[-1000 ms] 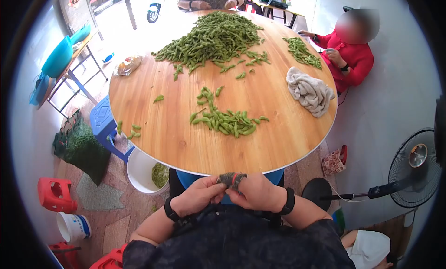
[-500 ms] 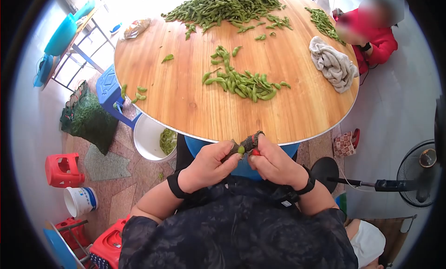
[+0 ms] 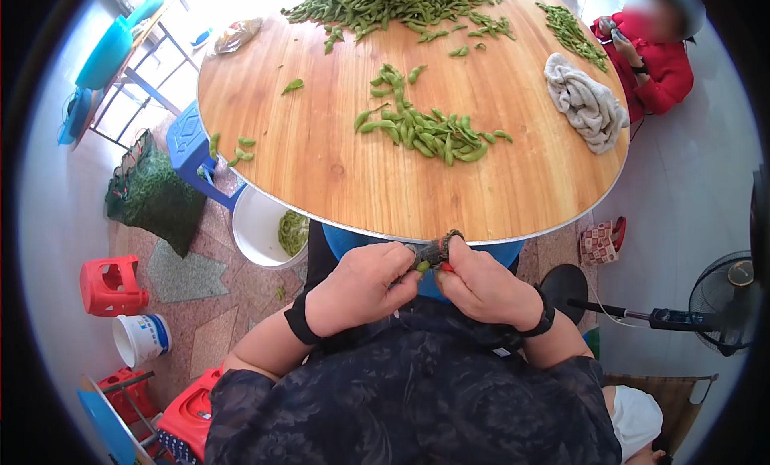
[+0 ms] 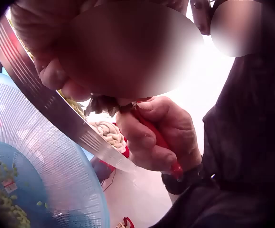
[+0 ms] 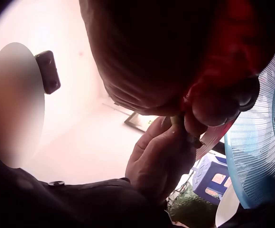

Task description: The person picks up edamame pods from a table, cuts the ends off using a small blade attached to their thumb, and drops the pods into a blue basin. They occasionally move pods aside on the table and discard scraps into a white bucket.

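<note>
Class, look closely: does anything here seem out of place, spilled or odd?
Two small things. A green scrap lies on the floor beside the white bucket, as if dropped. A few stray pods lie at the left edge of the table, apart from the main heap.

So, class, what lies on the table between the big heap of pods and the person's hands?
A smaller pile of pods, then bare tabletop to its near edge, in the head view.
</note>
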A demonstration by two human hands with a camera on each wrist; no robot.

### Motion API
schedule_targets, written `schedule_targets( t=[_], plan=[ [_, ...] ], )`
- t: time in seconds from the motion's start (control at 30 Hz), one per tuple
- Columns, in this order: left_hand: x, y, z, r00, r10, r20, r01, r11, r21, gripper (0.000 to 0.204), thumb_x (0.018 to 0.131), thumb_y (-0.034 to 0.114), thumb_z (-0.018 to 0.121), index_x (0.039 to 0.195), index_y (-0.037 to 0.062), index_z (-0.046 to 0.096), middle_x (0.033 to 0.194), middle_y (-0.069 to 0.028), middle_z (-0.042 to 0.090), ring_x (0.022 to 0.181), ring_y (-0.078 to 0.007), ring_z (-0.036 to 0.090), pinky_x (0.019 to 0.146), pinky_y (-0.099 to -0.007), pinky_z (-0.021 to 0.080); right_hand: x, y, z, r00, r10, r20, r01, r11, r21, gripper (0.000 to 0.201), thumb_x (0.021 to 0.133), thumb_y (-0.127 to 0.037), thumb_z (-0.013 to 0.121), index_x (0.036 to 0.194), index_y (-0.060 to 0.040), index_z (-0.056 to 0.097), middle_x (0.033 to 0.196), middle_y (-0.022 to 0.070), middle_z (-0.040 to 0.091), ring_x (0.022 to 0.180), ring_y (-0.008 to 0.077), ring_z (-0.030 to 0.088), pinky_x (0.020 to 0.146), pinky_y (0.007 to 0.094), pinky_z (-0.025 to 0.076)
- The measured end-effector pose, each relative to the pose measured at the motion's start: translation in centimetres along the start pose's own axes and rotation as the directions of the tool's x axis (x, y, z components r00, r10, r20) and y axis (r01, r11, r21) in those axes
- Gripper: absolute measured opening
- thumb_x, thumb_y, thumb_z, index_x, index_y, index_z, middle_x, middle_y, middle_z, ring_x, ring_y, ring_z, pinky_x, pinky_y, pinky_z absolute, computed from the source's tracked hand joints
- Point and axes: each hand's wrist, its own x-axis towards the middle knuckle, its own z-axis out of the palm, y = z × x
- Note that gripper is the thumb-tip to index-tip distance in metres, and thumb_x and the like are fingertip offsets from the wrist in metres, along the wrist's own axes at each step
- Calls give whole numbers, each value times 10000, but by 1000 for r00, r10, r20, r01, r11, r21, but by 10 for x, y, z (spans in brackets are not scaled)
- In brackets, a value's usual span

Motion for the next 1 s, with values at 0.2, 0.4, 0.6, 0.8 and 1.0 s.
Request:
schedule_targets(
  t=[0.2,0.4,0.6,0.8,1.0],
  plan=[
    [2,4,2,998,59,-32,-56,995,81,184,769,68,662,747,26,484,652,-136,468,596,-327,522,520,-405,399,-2,5,5,1000,-3,-12,3,999,-41,191,878,-61,487,976,48,364,681,252,534,662,457,560,556,470,425],
    [-2,-8,12,996,52,-66,-49,998,46,169,801,89,655,775,28,500,688,-115,509,603,-287,527,532,-357,413,1,24,20,991,-77,-110,76,997,-14,161,895,-33,464,1030,22,396,676,150,551,555,301,578,503,403,431],
    [-7,-20,21,918,-336,211,386,629,-675,131,949,141,553,879,30,550,716,9,507,617,-100,477,556,-272,398,6,17,24,990,125,-62,-86,895,438,129,919,-29,426,1047,-43,436,664,52,514,494,136,520,444,337,421],
    [-3,-25,16,781,-342,523,543,-42,-839,108,971,134,510,989,41,562,724,30,476,610,-64,409,567,-231,364,6,28,34,927,-230,-296,194,970,-147,138,890,-67,511,994,6,455,667,185,556,603,350,609,499,363,481],
    [-2,-16,8,770,-232,595,596,-74,-800,112,984,162,505,979,65,560,737,50,473,606,-44,381,562,-200,341,2,24,-1,978,-209,-7,205,966,-159,148,882,-90,560,939,2,458,669,183,553,604,355,601,521,390,466]
  ],
)
